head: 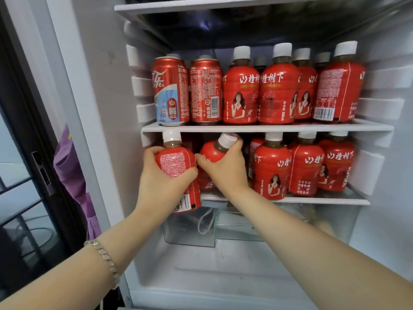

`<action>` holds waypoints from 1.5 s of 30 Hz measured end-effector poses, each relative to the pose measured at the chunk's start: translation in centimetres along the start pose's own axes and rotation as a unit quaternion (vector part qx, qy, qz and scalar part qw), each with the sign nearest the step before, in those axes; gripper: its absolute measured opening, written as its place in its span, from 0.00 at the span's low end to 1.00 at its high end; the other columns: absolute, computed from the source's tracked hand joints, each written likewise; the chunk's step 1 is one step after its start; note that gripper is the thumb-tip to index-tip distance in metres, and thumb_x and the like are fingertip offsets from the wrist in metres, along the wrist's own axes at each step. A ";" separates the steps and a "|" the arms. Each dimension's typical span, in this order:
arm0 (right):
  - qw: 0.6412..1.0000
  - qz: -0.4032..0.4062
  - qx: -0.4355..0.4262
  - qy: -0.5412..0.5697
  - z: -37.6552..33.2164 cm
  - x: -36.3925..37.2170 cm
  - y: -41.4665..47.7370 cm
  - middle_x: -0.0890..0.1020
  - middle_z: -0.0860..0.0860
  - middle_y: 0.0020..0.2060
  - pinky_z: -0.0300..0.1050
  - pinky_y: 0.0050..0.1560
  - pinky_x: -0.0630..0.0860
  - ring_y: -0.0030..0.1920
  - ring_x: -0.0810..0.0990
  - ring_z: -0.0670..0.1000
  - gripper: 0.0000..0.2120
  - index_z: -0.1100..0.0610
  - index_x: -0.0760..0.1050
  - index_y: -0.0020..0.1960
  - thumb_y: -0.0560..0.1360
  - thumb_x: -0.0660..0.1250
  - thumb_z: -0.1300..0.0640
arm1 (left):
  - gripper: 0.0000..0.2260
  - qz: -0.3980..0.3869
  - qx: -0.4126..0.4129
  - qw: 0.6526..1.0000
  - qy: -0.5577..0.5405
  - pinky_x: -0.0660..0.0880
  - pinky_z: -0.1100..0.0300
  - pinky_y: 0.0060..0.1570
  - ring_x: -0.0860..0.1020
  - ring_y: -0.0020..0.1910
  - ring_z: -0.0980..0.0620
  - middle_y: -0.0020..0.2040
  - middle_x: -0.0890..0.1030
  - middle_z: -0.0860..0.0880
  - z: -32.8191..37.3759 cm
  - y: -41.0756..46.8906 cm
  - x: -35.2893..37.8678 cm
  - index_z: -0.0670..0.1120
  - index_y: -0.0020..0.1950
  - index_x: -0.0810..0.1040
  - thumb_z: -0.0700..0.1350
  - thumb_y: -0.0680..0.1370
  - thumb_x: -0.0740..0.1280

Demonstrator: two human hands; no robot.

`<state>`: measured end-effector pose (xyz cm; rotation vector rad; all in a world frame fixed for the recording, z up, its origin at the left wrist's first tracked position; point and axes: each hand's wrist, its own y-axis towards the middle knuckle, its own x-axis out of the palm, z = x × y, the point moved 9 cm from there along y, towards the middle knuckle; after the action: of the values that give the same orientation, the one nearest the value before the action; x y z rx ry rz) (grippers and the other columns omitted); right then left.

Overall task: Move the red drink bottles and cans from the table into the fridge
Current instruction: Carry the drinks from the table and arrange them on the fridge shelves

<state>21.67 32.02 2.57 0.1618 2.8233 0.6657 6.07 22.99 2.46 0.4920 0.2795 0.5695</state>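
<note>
The fridge stands open in front of me. My left hand (163,175) grips a red bottle (176,164) with a white cap, upright at the left front of the lower shelf (312,199). My right hand (225,164) holds a second red bottle (210,153), tilted with its cap leaning right, just beside the first. Several red bottles (306,166) stand on the right part of that shelf. On the upper shelf (268,127) two red cans (187,90) stand at the left and several red bottles (277,86) fill the rest.
A clear drawer (245,227) sits under the lower shelf, with a white cord loop in it. The fridge floor (212,276) lies below it. A purple cloth (71,173) hangs left of the fridge wall, beside a dark glass door (26,153).
</note>
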 end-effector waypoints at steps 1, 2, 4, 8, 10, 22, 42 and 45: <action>1.000 -0.007 0.005 -0.014 0.1 0.2 0.4 0.74 0.55 0.60 0.50 0.57 0.74 0.57 0.76 0.55 0.39 0.57 0.59 0.66 0.64 0.76 0.49 | 0.27 0.000 -0.001 1.000 -0.003 0.70 0.77 0.27 0.75 0.36 0.72 0.45 0.75 0.58 -0.1 0.0 -0.1 0.53 0.56 0.66 0.42 0.64 0.76; 1.000 -0.004 0.007 -0.021 0.2 0.2 0.7 0.75 0.56 0.59 0.51 0.57 0.75 0.57 0.77 0.56 0.39 0.57 0.59 0.66 0.64 0.76 0.49 | 0.27 -0.001 -0.003 1.000 -0.004 0.70 0.77 0.27 0.75 0.36 0.73 0.45 0.75 0.58 -0.1 0.0 -0.1 0.54 0.55 0.66 0.42 0.64 0.76; 0.999 0.015 0.005 -0.038 0.3 0.2 1.0 0.75 0.56 0.58 0.52 0.55 0.76 0.55 0.78 0.57 0.39 0.57 0.59 0.65 0.63 0.76 0.49 | 0.27 -0.002 -0.004 1.000 -0.005 0.70 0.77 0.27 0.75 0.36 0.72 0.45 0.75 0.57 -0.1 0.0 -0.2 0.54 0.55 0.66 0.43 0.64 0.76; 0.995 -0.007 0.038 -0.093 0.8 0.7 2.4 0.76 0.57 0.59 0.55 0.56 0.76 0.56 0.77 0.58 0.42 0.59 0.56 0.68 0.64 0.74 0.46 | 0.27 -0.001 0.000 1.000 -0.003 0.70 0.77 0.28 0.75 0.37 0.72 0.45 0.75 0.58 0.1 0.0 -0.5 0.55 0.56 0.65 0.43 0.63 0.76; 0.991 -0.033 0.076 -0.105 1.4 0.7 3.7 0.76 0.56 0.59 0.54 0.57 0.76 0.58 0.78 0.58 0.40 0.60 0.58 0.67 0.65 0.74 0.45 | 0.27 -0.002 0.002 1.000 -0.004 0.70 0.77 0.29 0.76 0.38 0.72 0.46 0.75 0.58 0.2 0.0 -0.4 0.54 0.56 0.65 0.43 0.63 0.76; 0.982 0.006 0.025 -0.186 0.4 -0.3 1.9 0.77 0.56 0.55 0.45 0.44 0.70 0.53 0.79 0.60 0.41 0.59 0.57 0.65 0.63 0.74 0.42 | 0.28 0.010 0.007 1.000 -0.006 0.71 0.77 0.29 0.77 0.39 0.70 0.46 0.75 0.58 -0.3 -0.4 -0.6 0.55 0.56 0.66 0.41 0.63 0.76; 0.960 -0.153 0.089 -0.218 4.6 3.4 2.0 0.75 0.62 0.60 0.46 0.55 0.71 0.59 0.75 0.61 0.19 0.65 0.68 0.65 0.77 0.65 0.59 | 0.30 0.008 0.058 0.998 0.013 0.71 0.78 0.32 0.75 0.41 0.73 0.47 0.73 0.61 0.9 -0.6 -0.7 0.58 0.55 0.64 0.39 0.64 0.77; 0.969 -0.196 0.092 -0.119 4.5 2.7 1.1 0.78 0.58 0.59 0.41 0.59 0.70 0.60 0.76 0.56 0.16 0.62 0.74 0.62 0.76 0.59 0.68 | 0.29 -0.021 0.079 0.997 0.016 0.71 0.79 0.36 0.75 0.45 0.72 0.49 0.72 0.62 1.2 -1.1 1.3 0.62 0.53 0.64 0.41 0.63 0.77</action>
<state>20.24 35.34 -1.45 -0.2633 2.5701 0.2748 8.06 22.46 2.79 0.6278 0.3670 0.5173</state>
